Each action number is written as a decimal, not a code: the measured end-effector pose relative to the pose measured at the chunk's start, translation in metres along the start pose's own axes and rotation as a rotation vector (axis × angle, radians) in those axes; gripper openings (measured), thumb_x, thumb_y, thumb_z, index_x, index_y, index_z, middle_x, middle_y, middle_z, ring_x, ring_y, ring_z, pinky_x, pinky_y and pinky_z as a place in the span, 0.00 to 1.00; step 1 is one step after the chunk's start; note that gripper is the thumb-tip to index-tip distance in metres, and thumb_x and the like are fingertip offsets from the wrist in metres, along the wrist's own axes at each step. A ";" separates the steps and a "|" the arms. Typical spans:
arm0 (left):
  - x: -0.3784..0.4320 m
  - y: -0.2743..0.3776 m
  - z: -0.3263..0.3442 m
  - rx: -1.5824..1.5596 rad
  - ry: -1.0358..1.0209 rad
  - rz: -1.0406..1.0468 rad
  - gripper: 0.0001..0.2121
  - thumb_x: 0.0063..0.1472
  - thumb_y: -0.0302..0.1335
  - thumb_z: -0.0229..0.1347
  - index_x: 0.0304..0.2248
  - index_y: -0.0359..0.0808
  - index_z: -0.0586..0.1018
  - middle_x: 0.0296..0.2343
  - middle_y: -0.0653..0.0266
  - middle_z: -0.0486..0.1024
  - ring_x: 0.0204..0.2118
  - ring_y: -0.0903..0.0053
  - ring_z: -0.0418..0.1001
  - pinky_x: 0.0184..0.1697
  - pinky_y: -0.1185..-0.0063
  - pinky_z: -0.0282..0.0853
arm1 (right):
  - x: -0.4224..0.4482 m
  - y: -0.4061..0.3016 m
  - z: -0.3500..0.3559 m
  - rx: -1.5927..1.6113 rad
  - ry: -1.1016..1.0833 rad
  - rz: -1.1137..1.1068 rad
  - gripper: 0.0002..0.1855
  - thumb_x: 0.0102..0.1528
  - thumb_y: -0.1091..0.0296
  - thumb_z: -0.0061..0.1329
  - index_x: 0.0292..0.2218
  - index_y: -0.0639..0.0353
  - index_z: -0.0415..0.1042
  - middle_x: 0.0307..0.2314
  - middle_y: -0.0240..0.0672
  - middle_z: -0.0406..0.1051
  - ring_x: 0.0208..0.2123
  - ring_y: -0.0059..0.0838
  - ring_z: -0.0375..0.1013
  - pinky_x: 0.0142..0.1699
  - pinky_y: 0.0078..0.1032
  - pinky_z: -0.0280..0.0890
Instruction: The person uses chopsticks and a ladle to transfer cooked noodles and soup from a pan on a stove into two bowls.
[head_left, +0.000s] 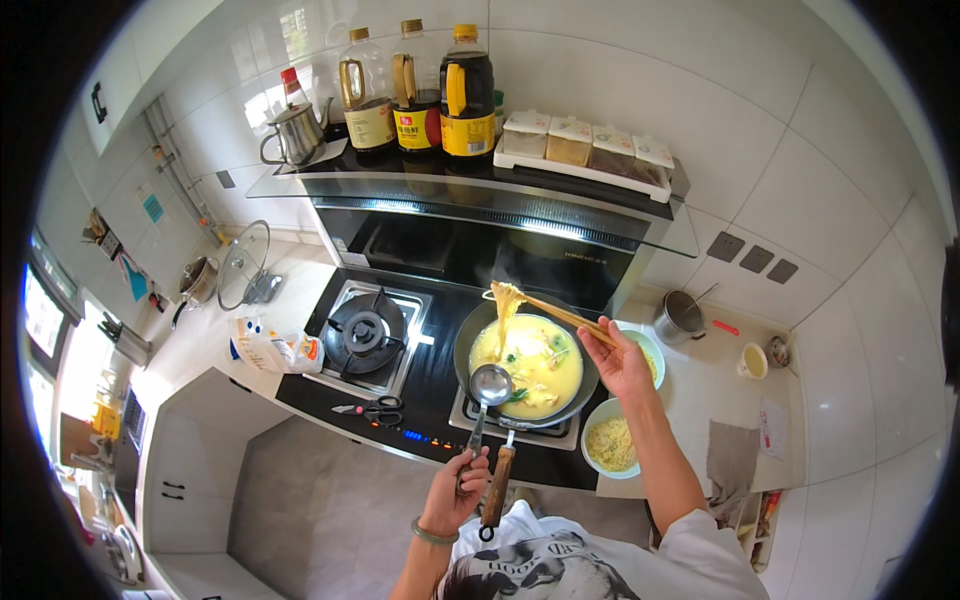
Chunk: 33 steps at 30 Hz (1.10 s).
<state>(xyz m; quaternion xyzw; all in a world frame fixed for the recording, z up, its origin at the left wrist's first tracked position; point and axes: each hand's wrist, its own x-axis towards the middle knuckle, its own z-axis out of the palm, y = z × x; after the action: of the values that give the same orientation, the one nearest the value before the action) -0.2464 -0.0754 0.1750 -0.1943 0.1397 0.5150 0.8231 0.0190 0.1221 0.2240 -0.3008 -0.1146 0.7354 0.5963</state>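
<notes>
My right hand (616, 360) grips a pair of wooden chopsticks (559, 310), and a hank of noodles (509, 301) hangs from their tips above the wok. Below, the dark wok (592, 379) sits on the right burner, holding pale yellow soup (544, 367) with green leaves in it. In my left hand (454, 486) is the handle of a metal ladle (491, 385), whose bowl is over the wok's near-left side. The wok's wooden handle (498, 486) points towards my body, just right of my left hand. Two bowls of noodles, a near bowl (611, 442) and a partly hidden far bowl (651, 351), stand right of the wok.
Black kitchen scissors (373, 409) lie by the stove's front edge, near the left burner (365, 332). A plastic bag (276, 346) and a glass lid (244, 264) are further left. A metal pot (678, 316) stands at right. Sauce bottles (466, 94) line the range hood's top.
</notes>
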 end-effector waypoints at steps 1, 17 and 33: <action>0.002 0.001 0.000 -0.048 -0.020 -0.016 0.10 0.65 0.25 0.45 0.42 0.27 0.65 0.25 0.69 0.61 0.21 0.89 0.58 0.19 0.90 0.57 | -0.005 -0.007 0.006 -0.019 -0.014 -0.021 0.12 0.60 0.69 0.45 0.40 0.70 0.68 0.39 0.55 0.69 0.44 0.46 0.72 0.51 0.30 0.71; 0.015 0.007 0.017 -0.174 -0.062 -0.100 0.12 0.66 0.25 0.42 0.43 0.23 0.63 0.25 0.67 0.61 0.21 0.87 0.58 0.18 0.88 0.57 | -0.052 0.032 0.003 -0.509 -0.055 -0.117 0.15 0.60 0.66 0.45 0.40 0.74 0.70 0.36 0.49 0.72 0.37 0.39 0.76 0.47 0.28 0.74; -0.026 0.001 0.026 -0.186 -0.008 -0.059 0.16 0.67 0.26 0.40 0.48 0.21 0.61 0.26 0.67 0.59 0.21 0.87 0.56 0.17 0.89 0.56 | 0.014 0.088 -0.096 -1.164 -0.023 -0.393 0.12 0.60 0.69 0.44 0.41 0.69 0.72 0.34 0.37 0.74 0.33 0.25 0.76 0.40 0.19 0.70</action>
<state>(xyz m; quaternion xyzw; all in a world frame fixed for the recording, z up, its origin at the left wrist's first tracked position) -0.2575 -0.0841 0.2094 -0.2717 0.0822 0.5022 0.8168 0.0014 0.0942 0.0971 -0.5422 -0.5572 0.4317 0.4574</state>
